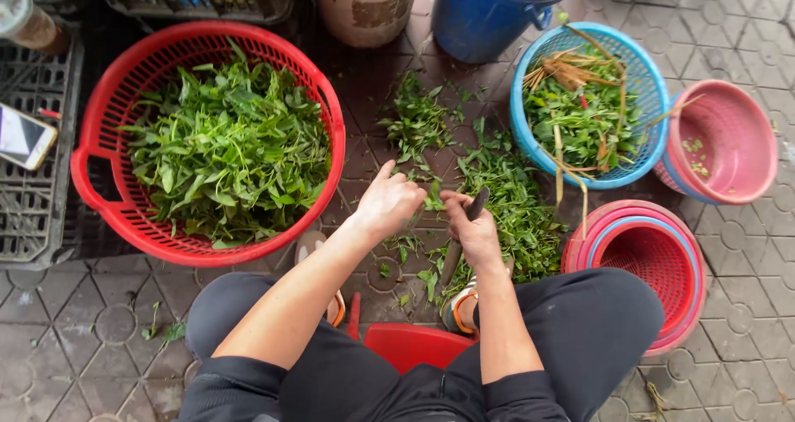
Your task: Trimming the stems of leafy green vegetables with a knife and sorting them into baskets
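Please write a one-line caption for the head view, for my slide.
Left hand and right hand, gripping a knife, work leafy greens on the paving beside a red basket.

place: outdoor market stall | paved ground (50,323) | baskets (108,99) of greens | crates (33,215)

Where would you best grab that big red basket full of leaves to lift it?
Probably by the side handle of the red basket: a flat loop juts from its rim at the left, open enough for fingers. Come from the left, outside the rim. A matching handle opposite can't be made out, so a second hand might take the rim.
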